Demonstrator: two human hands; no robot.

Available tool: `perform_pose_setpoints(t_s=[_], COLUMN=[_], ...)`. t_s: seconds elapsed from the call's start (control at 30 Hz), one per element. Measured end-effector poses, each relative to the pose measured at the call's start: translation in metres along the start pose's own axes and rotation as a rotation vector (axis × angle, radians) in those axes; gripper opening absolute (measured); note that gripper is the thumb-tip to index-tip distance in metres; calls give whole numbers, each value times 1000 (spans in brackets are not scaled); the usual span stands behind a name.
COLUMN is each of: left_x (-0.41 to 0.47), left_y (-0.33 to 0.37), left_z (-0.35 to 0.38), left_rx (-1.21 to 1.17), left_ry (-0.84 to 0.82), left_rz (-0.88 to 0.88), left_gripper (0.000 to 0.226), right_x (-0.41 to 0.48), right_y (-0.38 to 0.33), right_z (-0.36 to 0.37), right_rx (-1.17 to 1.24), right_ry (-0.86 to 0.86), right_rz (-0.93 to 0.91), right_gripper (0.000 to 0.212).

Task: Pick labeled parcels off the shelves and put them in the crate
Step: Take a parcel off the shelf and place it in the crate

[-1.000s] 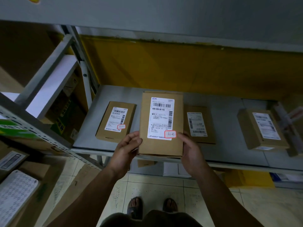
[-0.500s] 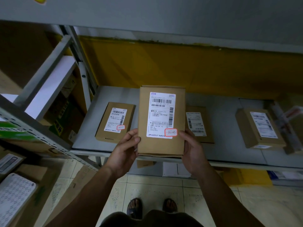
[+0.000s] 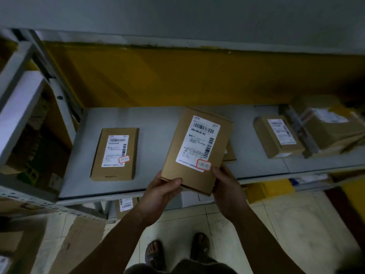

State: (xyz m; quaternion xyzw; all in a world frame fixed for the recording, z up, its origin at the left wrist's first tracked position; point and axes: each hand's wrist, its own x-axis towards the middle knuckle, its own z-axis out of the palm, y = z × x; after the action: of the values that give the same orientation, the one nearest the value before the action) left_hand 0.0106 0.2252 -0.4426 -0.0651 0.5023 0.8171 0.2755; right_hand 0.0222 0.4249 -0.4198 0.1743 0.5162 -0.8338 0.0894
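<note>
Held parcel: a flat brown cardboard box, held in the air over the front part of the grey shelf, label side up, with its top end tilted to the right.

Label: white, with a barcode across the top, a second barcode down the right side, and a bold code reading 600-H06-00-103 (first digit unclear). The small print is too blurred to read. A red-bordered sticker sits at the label's lower right corner; its handwriting is not legible.

Grip: the left hand holds the lower left corner, thumb across the front face and fingers behind. The right hand holds the lower right edge, thumb just beside the red-bordered sticker and fingers curled under the box.

On the shelf:
- left parcel, lying flat, with a white barcode label and a similar red-bordered sticker; text unreadable
- hidden parcel, mostly covered by the held parcel
- right parcel, a thicker box with a white label
- larger boxes at the far right, blurred

Behind the shelf is a yellow wall. Below, sandalled feet stand on a tiled floor
</note>
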Motion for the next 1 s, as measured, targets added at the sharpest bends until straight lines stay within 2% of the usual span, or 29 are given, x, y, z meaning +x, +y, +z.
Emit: perform_pose_setpoints(t_s=[0.07, 0.17, 0.33, 0.47, 0.57, 0.63, 0.83, 1.0], left_x=[9, 20, 41, 60, 75, 87, 123, 136], left_y=[-5, -4, -12, -23, -35, -46, -92, -144], left_z=[12, 25, 68, 121, 161, 190, 284, 368], left_rx=[10, -15, -2, 32, 26, 53, 197, 275], left_ry=[-4, 19, -35, -60, -76, -117, -218, -361], left_rz=[-23, -32, -71, -99, -134, -152, -225, -303], left_gripper=[52, 31, 38, 37, 31, 28, 45, 59], right_x=[-6, -14, -46, -68, -84, -95, -129, -176], right_y=[0, 1, -9, -31, -43, -51, -67, -73], right_z=[-10, -23, -68, -124, -171, -202, -288, -352], right_rx=[20, 53, 81, 218, 288, 341, 433, 525], right_ry=[29, 87, 203, 330, 432, 504, 642, 752], right_rz=[-28, -41, -101, -168, -200, -221, -295, -354], right_gripper=[58, 47, 33, 20, 40, 46, 36, 38])
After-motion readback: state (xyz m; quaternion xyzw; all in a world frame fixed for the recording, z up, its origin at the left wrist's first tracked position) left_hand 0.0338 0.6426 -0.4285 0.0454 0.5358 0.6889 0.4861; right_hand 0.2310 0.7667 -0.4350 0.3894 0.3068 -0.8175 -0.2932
